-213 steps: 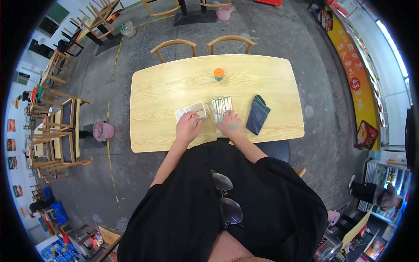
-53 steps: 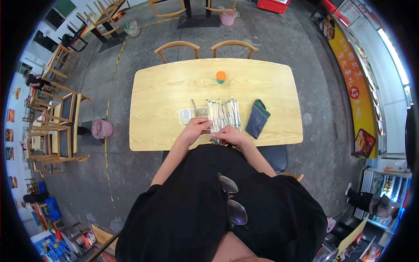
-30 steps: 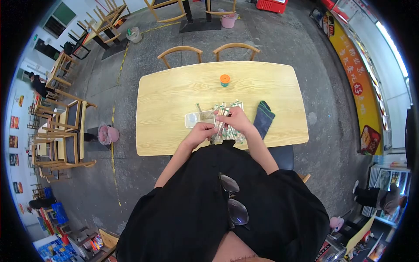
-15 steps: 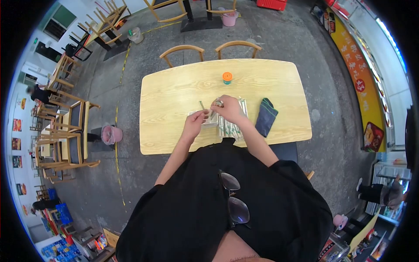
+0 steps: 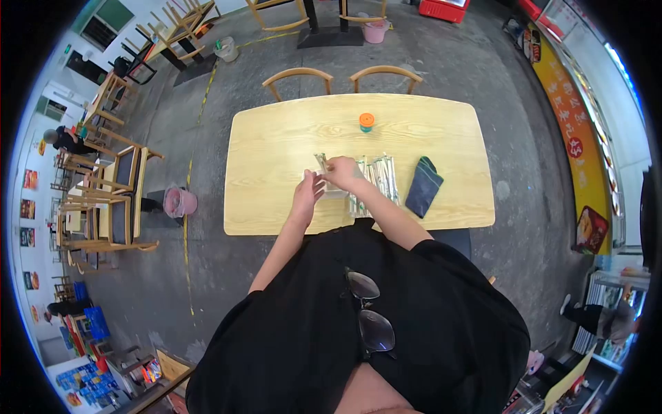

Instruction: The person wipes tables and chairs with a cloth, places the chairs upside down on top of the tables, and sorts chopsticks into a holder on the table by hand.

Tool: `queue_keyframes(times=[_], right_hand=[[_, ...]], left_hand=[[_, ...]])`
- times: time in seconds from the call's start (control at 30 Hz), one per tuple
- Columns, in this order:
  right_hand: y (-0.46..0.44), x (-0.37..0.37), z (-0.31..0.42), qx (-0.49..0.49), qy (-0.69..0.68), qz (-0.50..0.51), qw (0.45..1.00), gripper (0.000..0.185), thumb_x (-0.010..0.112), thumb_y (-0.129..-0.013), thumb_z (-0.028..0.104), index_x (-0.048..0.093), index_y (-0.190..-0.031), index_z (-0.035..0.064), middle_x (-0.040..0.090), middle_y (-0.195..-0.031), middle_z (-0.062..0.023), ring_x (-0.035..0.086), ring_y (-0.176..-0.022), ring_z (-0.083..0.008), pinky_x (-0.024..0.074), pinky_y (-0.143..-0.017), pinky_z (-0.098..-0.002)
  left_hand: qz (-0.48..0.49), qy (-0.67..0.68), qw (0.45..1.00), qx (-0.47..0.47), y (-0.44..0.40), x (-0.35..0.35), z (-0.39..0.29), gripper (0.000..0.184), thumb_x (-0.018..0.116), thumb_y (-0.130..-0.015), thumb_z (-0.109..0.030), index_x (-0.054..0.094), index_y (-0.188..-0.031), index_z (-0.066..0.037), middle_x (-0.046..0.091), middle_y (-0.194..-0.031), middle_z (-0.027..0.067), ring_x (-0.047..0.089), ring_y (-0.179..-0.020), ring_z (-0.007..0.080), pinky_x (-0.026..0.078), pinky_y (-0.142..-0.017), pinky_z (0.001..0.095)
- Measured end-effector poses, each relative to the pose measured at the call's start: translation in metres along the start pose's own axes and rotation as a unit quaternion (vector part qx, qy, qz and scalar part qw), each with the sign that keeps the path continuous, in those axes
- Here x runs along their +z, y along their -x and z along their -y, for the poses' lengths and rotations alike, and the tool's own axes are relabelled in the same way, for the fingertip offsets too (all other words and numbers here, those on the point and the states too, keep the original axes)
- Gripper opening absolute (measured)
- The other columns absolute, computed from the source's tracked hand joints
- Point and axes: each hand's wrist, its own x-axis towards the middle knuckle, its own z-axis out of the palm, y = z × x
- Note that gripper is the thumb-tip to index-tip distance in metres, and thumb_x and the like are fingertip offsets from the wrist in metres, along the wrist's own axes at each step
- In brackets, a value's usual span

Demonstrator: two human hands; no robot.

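Note:
On the light wooden table (image 5: 276,145), my right hand (image 5: 345,174) reaches across to a white box (image 5: 336,194). Its fingers are closed round the upper part of some paper-wrapped chopsticks (image 5: 321,161), whose white and green tips stick up past them. My left hand (image 5: 305,198) is at the left side of the box, fingers partly curled and apart, with nothing visible in them. Under and beside my right forearm lie several more wrapped chopsticks (image 5: 383,178) in a row. The two hands hide much of the box.
A folded dark cloth (image 5: 423,188) with a green edge lies to the right. Toward the far edge stands a small green tub with an orange lid (image 5: 367,122). Two chairs (image 5: 298,76) face the table; a pink bin (image 5: 181,202) stands on the floor at left.
My right hand has moved left and a little down, over the box, with chopsticks in its fingers. My left hand's fingers have loosened from their pinch. The view has shifted slightly.

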Motion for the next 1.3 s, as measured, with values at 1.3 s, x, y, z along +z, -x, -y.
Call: queue_keyframes(times=[1.3], right_hand=[[0.106,-0.011,-0.133,0.311,-0.374,0.028,0.873,0.017,0.072,-0.086,0.012,0.069,-0.087,-0.0044,0.070,-0.074,-0.0112,0.065,-0.055,-0.0146,0.0506,-0.048,-0.0287]], left_hand=[[0.262,-0.379,0.886,-0.056,-0.030,0.050,0.084,0.047,0.056,-0.103,-0.039,0.063,-0.128,0.000,0.070,-0.116,0.0075,0.064,-0.101,0.0168,0.050,-0.092,0.0335]])
